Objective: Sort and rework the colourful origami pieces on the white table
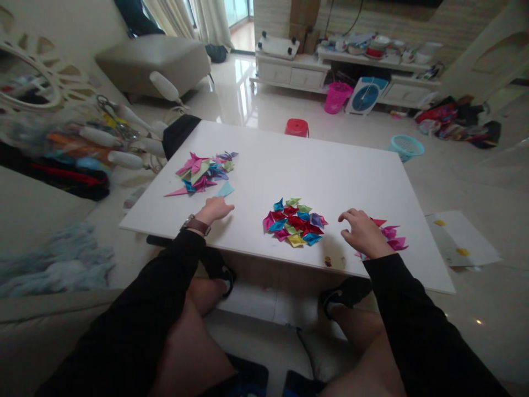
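Note:
My left hand [215,209], wearing a wristwatch [196,223], hovers over the table's left part with fingers curled. Just beyond its fingers is a light-blue piece of folded paper [225,189]; whether they touch is unclear. Past it lies a pile of colourful folded paper pieces [198,170]. Near the table's middle sits a cluster of small, shiny folded paper shapes [295,221] in red, blue, green, yellow and purple. My right hand [366,231] is open to the right of this cluster, thumb and finger apart. Partly hidden behind it are pink folded paper pieces [392,237].
The white table [256,165] spans the space before my knees. A red stool [296,127] and a light-blue basket [407,146] stand beyond its far edge. On the right, a white sheet [465,237] bears yellow pieces. A lamp with white shades [132,160] is at the left.

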A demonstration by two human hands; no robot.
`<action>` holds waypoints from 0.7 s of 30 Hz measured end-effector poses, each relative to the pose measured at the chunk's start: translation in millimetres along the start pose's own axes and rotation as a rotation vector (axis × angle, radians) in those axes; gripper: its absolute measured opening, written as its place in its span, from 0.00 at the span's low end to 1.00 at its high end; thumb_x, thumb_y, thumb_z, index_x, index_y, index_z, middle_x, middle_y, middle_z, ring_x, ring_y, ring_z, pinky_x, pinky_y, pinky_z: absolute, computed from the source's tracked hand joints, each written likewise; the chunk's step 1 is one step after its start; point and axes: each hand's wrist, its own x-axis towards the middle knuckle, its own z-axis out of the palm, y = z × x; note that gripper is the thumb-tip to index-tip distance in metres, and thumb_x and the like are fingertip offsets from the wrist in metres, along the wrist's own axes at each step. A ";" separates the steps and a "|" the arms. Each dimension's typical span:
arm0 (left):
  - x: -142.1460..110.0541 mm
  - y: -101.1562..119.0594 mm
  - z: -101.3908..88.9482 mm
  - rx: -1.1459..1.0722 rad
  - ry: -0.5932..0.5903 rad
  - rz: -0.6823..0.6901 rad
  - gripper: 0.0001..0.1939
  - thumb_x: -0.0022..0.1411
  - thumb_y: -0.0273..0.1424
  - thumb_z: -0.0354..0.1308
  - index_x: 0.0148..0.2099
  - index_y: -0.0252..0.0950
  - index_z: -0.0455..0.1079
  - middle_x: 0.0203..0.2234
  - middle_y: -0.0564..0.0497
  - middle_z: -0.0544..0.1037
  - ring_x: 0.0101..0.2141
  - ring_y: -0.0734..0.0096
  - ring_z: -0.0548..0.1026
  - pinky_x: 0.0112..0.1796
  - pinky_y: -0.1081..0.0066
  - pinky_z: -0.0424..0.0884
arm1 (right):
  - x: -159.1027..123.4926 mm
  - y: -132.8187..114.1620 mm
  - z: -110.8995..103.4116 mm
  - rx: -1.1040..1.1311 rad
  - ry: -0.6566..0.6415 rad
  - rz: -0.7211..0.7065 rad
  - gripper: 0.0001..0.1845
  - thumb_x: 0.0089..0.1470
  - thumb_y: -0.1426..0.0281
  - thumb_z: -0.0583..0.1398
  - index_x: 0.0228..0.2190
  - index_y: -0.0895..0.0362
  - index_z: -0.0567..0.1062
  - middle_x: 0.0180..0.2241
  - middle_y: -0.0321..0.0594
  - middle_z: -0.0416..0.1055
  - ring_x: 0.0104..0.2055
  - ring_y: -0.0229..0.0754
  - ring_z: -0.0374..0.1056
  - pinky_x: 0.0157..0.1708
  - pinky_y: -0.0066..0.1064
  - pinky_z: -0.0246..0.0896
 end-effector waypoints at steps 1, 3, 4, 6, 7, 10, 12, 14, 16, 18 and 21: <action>0.9 -8.8 2.0 0.008 -0.025 -0.015 0.31 0.65 0.40 0.52 0.60 0.20 0.72 0.59 0.24 0.74 0.60 0.40 0.72 0.57 0.57 0.66 | 2.1 -2.9 -0.1 0.006 -0.002 -0.009 0.15 0.51 0.77 0.58 0.41 0.55 0.77 0.45 0.48 0.74 0.48 0.56 0.68 0.48 0.45 0.65; 1.6 -21.3 5.3 0.018 -0.073 -0.030 0.30 0.65 0.41 0.52 0.60 0.23 0.72 0.58 0.26 0.75 0.58 0.41 0.74 0.55 0.57 0.68 | 6.5 -7.6 -0.2 0.017 -0.003 -0.023 0.14 0.52 0.76 0.58 0.41 0.55 0.77 0.44 0.48 0.75 0.48 0.55 0.68 0.47 0.45 0.65; 1.6 -24.7 6.5 0.017 -0.094 -0.031 0.30 0.65 0.41 0.52 0.60 0.25 0.73 0.58 0.27 0.76 0.57 0.43 0.75 0.54 0.59 0.69 | 8.6 -9.6 -0.2 0.022 -0.002 -0.028 0.13 0.53 0.75 0.58 0.40 0.55 0.77 0.44 0.48 0.75 0.48 0.55 0.68 0.47 0.45 0.65; 1.0 -25.7 7.6 0.008 -0.122 -0.029 0.30 0.65 0.43 0.53 0.59 0.27 0.74 0.57 0.29 0.77 0.55 0.46 0.77 0.53 0.62 0.69 | 12.0 -13.0 -0.3 0.027 -0.001 -0.034 0.12 0.54 0.74 0.58 0.40 0.55 0.77 0.44 0.48 0.75 0.48 0.56 0.68 0.47 0.45 0.66; 0.6 -23.7 7.7 0.003 -0.126 -0.031 0.29 0.65 0.44 0.54 0.58 0.27 0.75 0.57 0.29 0.77 0.55 0.46 0.77 0.53 0.62 0.70 | 13.3 -14.5 -0.4 0.028 0.001 -0.033 0.11 0.54 0.74 0.58 0.40 0.55 0.77 0.44 0.48 0.75 0.48 0.56 0.68 0.47 0.45 0.66; -1.5 -12.8 7.1 -0.022 -0.106 -0.034 0.28 0.63 0.44 0.57 0.54 0.27 0.78 0.55 0.28 0.78 0.57 0.43 0.76 0.54 0.61 0.70 | 14.9 -18.4 -0.9 0.031 0.001 -0.032 0.10 0.56 0.72 0.58 0.40 0.55 0.77 0.44 0.48 0.75 0.48 0.56 0.68 0.47 0.46 0.66; -3.6 -4.9 6.0 -0.055 -0.074 -0.029 0.27 0.61 0.43 0.60 0.53 0.27 0.79 0.53 0.27 0.79 0.56 0.40 0.77 0.54 0.59 0.71 | 14.3 -19.7 -1.3 0.038 0.003 -0.031 0.09 0.57 0.70 0.58 0.40 0.55 0.77 0.43 0.48 0.75 0.48 0.56 0.69 0.46 0.46 0.66; -6.3 2.6 4.3 -0.102 -0.034 -0.011 0.26 0.60 0.41 0.61 0.52 0.25 0.79 0.50 0.26 0.81 0.54 0.40 0.78 0.52 0.60 0.72 | 13.4 -20.2 -1.5 0.055 0.013 -0.030 0.09 0.58 0.69 0.58 0.39 0.55 0.77 0.43 0.49 0.75 0.47 0.56 0.69 0.46 0.46 0.66; -10.1 11.4 2.1 -0.165 0.022 0.029 0.25 0.62 0.38 0.60 0.53 0.25 0.79 0.49 0.28 0.81 0.53 0.44 0.79 0.50 0.63 0.72 | 12.7 -21.4 -1.6 0.090 0.041 -0.030 0.09 0.58 0.68 0.58 0.39 0.55 0.77 0.42 0.49 0.75 0.47 0.56 0.69 0.45 0.47 0.66; -15.8 24.1 0.5 -0.234 0.089 0.084 0.23 0.64 0.35 0.58 0.56 0.27 0.78 0.50 0.32 0.82 0.52 0.51 0.80 0.50 0.67 0.72 | 12.7 -24.9 -1.7 0.163 0.088 -0.033 0.08 0.58 0.68 0.58 0.38 0.56 0.77 0.40 0.48 0.75 0.46 0.55 0.70 0.46 0.46 0.66; -29.9 53.1 1.8 -0.430 0.168 0.219 0.21 0.67 0.31 0.56 0.59 0.33 0.77 0.49 0.43 0.84 0.48 0.63 0.81 0.49 0.71 0.73 | 13.2 -36.8 -1.4 0.339 0.149 -0.016 0.07 0.59 0.67 0.59 0.35 0.55 0.77 0.38 0.47 0.76 0.42 0.52 0.71 0.44 0.44 0.66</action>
